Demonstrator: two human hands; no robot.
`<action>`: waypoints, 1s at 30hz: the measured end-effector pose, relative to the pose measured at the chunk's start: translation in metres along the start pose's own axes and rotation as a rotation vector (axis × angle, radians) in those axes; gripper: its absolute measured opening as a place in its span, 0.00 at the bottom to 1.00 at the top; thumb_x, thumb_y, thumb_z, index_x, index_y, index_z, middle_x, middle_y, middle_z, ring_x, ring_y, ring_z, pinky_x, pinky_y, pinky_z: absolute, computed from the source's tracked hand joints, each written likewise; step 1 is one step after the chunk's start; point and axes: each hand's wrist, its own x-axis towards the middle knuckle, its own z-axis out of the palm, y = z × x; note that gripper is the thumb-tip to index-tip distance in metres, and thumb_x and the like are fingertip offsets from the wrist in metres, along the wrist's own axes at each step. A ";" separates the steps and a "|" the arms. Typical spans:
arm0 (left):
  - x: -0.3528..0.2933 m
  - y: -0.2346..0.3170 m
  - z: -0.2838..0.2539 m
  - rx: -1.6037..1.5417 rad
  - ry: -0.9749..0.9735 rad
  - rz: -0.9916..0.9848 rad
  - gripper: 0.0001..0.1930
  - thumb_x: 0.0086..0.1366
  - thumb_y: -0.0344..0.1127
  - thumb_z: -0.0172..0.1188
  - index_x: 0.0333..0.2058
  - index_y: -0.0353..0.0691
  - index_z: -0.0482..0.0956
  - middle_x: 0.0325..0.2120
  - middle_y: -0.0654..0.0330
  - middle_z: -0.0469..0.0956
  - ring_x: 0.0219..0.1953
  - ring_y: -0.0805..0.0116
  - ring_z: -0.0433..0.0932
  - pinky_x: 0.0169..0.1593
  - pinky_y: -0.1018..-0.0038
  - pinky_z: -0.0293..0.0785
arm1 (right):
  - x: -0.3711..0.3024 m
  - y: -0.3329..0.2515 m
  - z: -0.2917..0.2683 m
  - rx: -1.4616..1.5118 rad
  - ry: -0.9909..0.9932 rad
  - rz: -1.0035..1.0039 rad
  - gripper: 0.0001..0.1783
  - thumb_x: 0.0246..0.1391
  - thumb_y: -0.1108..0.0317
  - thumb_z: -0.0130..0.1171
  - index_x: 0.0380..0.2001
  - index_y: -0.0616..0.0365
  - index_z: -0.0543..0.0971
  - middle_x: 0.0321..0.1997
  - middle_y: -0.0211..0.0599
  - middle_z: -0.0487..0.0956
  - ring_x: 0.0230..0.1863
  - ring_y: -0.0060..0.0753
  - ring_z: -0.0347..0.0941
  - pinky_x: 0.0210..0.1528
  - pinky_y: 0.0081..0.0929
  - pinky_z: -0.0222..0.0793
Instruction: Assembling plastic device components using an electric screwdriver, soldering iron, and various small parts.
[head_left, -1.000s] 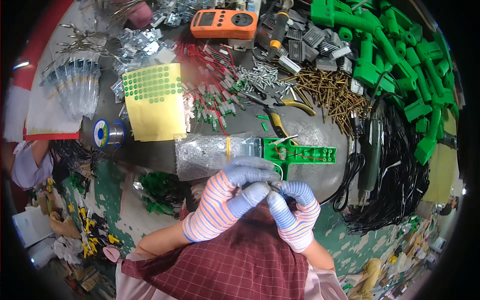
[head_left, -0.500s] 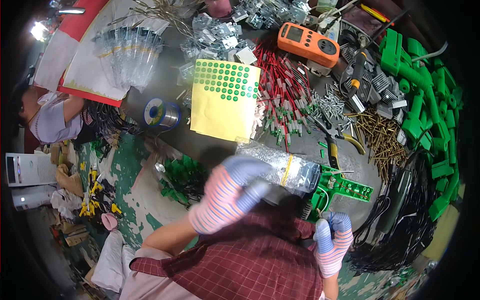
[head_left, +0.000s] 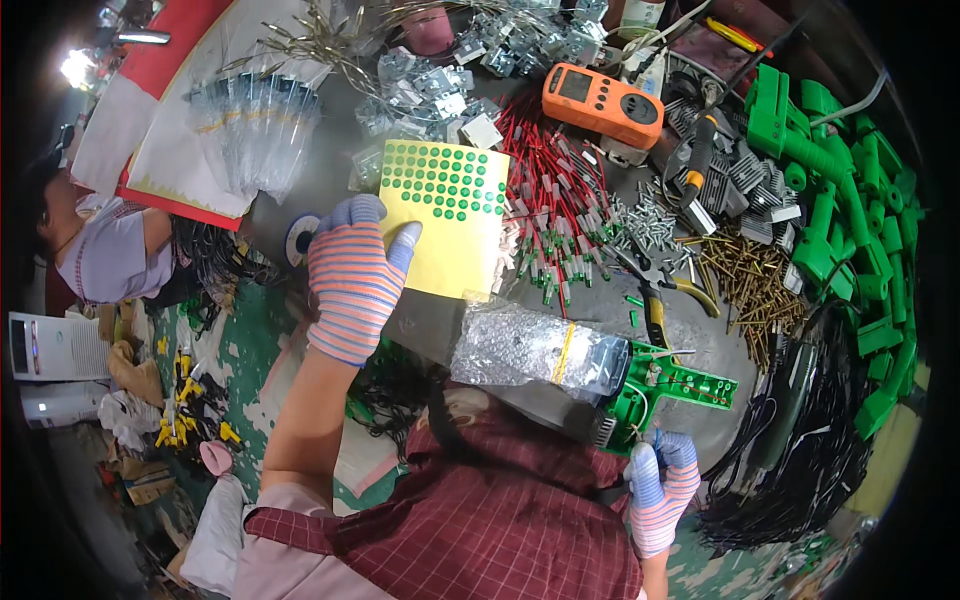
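My left hand, in a striped glove, is over the blue-rimmed solder wire spool, hiding much of it. Its thumb stands apart from the bent fingers, beside a yellow sheet of green round stickers. At the lower right my right hand, gloved too, pinches a thin wire at the near end of an opened green plastic housing; the fingertips partly hide the wire. The housing's other end lies against a bubble-wrapped bundle with a yellow band around it.
Red wires, screws and pliers lie beyond the housing. An orange multimeter stands at the back. Green housings pile up at right above black cables. Another person sits at far left.
My left hand has swung left and away from beside the bubble-wrapped bundle to the solder spool. The right hand stays at the green housing. The whole view has shifted slightly.
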 end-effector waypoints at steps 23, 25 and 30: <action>0.077 0.061 -0.031 -0.029 -0.154 0.789 0.14 0.52 0.32 0.58 0.40 0.40 0.77 0.32 0.52 0.76 0.38 0.50 0.76 0.45 0.56 0.71 | 0.001 -0.003 -0.008 0.141 -0.058 -0.070 0.07 0.56 0.76 0.64 0.37 0.59 0.76 0.28 0.25 0.78 0.29 0.12 0.71 0.31 0.16 0.69; 0.087 0.068 -0.035 -0.093 -0.018 0.797 0.14 0.53 0.29 0.57 0.40 0.40 0.77 0.32 0.53 0.76 0.38 0.50 0.75 0.45 0.57 0.71 | 0.001 0.001 -0.008 0.164 -0.068 -0.056 0.07 0.56 0.75 0.64 0.37 0.59 0.76 0.29 0.25 0.78 0.30 0.13 0.71 0.32 0.16 0.69; 0.074 0.166 -0.011 -0.436 -0.138 1.047 0.15 0.54 0.29 0.57 0.42 0.44 0.78 0.35 0.55 0.77 0.41 0.52 0.75 0.47 0.57 0.71 | -0.002 0.006 -0.012 0.327 -0.053 0.040 0.08 0.57 0.75 0.64 0.39 0.59 0.76 0.30 0.27 0.78 0.30 0.14 0.71 0.32 0.17 0.69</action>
